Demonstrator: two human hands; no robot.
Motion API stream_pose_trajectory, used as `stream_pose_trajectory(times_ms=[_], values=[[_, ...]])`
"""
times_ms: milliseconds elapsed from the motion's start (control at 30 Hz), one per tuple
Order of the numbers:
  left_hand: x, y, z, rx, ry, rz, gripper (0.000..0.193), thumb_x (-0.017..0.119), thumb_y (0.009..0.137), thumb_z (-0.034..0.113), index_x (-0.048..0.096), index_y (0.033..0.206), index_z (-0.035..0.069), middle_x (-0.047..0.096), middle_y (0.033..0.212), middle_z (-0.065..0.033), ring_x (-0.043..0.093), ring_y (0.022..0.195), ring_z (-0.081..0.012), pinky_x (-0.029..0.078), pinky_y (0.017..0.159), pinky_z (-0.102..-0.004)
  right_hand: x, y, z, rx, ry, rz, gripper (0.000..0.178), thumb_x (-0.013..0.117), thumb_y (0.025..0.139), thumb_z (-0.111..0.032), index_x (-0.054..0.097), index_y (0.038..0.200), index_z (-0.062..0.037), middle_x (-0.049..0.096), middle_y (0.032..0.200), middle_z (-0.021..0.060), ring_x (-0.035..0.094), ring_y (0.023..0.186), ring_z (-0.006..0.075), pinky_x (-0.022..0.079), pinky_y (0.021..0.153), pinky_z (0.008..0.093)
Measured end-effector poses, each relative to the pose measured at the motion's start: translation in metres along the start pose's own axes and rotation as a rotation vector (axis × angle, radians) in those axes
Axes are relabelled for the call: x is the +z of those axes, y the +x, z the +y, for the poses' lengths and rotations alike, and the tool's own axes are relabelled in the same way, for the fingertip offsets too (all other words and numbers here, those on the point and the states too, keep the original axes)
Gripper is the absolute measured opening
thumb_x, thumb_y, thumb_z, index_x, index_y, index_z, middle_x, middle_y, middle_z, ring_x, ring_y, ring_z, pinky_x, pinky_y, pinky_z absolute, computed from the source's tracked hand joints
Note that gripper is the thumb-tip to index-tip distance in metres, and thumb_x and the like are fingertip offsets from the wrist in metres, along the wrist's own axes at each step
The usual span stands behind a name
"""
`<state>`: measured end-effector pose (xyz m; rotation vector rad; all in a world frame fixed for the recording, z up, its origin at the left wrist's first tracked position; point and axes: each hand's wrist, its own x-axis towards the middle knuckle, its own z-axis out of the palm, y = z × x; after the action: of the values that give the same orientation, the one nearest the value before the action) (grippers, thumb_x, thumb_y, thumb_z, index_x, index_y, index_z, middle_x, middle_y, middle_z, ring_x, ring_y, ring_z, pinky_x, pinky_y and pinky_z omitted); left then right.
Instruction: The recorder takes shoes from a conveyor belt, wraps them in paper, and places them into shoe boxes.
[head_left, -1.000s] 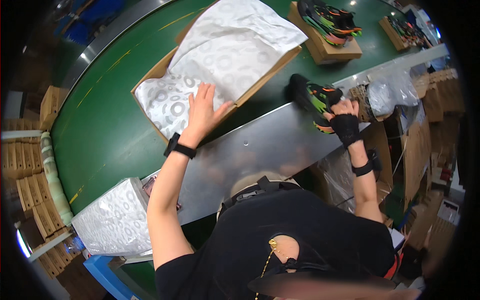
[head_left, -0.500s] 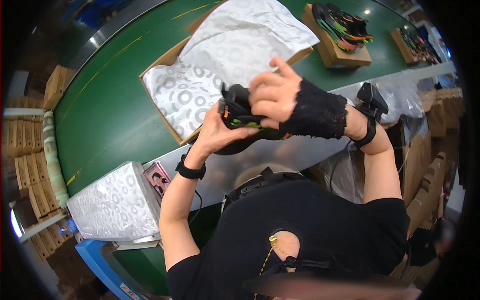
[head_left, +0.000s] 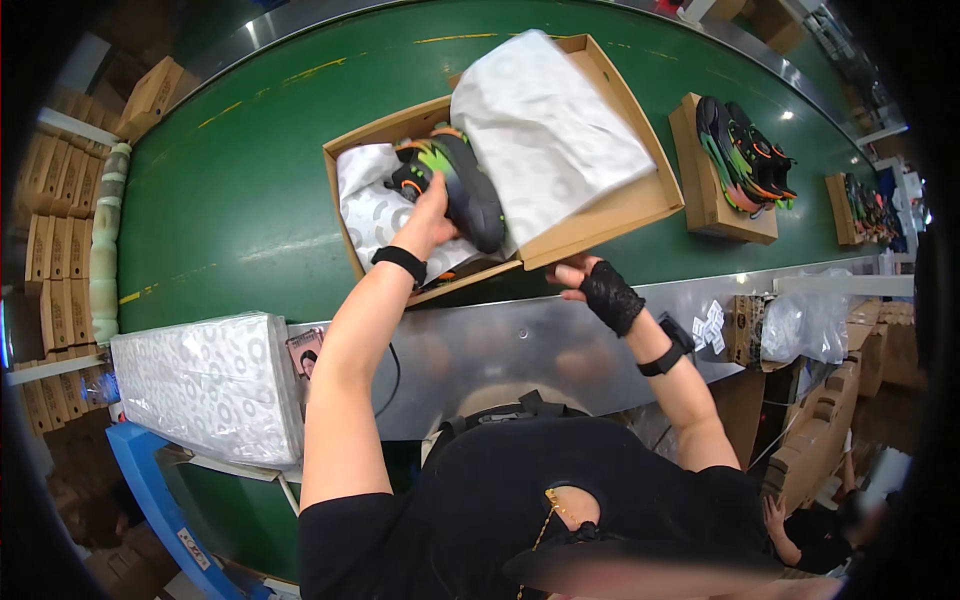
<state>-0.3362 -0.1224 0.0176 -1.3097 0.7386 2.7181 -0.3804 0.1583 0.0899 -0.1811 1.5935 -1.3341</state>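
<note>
My left hand (head_left: 432,218) is closed on a black sneaker (head_left: 462,185) with green and orange patches. It holds the shoe tilted, sole turned to the right, over the left part of an open cardboard shoebox (head_left: 566,244). Patterned white tissue paper (head_left: 372,205) lies around the shoe, and a larger sheet (head_left: 545,130) covers much of the box's right part. Just outside the box's front edge is my right hand (head_left: 598,290), in a black fingerless glove, fingers apart and nothing visible in them. A bit of orange shows below my left wrist, mostly hidden.
The box rests on a green conveyor belt (head_left: 235,220). To the right, sneakers (head_left: 745,155) sit on a cardboard box (head_left: 722,222), with more beyond. A wrapped stack of tissue paper (head_left: 205,385) lies at left. A metal ledge (head_left: 520,345) runs in front, with small white labels (head_left: 710,328).
The sneaker has gone from in front of my body into the box area, held by my left hand. My right hand has left it and moved right. The tissue is now folded toward the right.
</note>
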Motion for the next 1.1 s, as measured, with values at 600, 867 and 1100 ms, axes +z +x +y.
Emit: stream_pose_trajectory(times_ms=[600,867,1100], values=[[-0.124,-0.079,-0.03,0.798,0.814,0.492,0.074,0.031,0.086,0.057,0.051,0.104,-0.012,0.054,0.105,-0.0256,0.049,0.101,-0.032,0.038,0.084,-0.0387,0.081,0.079,0.029,-1.127,-1.507,0.543,0.053,0.047,0.074,-0.004,0.045,0.122,-0.0259,0.039,0.129,0.0115,0.04,0.115,0.0288,0.027,0.083,0.0536],[-0.104,-0.092,-0.027,0.752,0.776,0.471,0.059,0.033,0.089,0.044,0.054,0.092,-0.011,0.058,0.086,-0.0283,0.056,0.083,-0.0399,0.043,0.074,-0.0414,0.082,0.069,0.019,-1.032,-1.563,0.483,0.05,0.046,0.075,-0.005,0.044,0.123,-0.022,0.04,0.128,0.0114,0.04,0.116,0.0277,0.028,0.085,0.0537],[-0.081,-0.082,-0.025,0.713,0.84,0.479,0.052,0.039,0.087,0.044,0.055,0.103,-0.003,0.059,0.097,-0.0213,0.055,0.094,-0.0305,0.042,0.081,-0.0372,0.064,0.061,0.009,-0.879,-1.651,0.428,0.054,0.047,0.075,-0.003,0.04,0.125,-0.0215,0.038,0.13,0.0124,0.038,0.119,0.0284,0.027,0.086,0.0554]])
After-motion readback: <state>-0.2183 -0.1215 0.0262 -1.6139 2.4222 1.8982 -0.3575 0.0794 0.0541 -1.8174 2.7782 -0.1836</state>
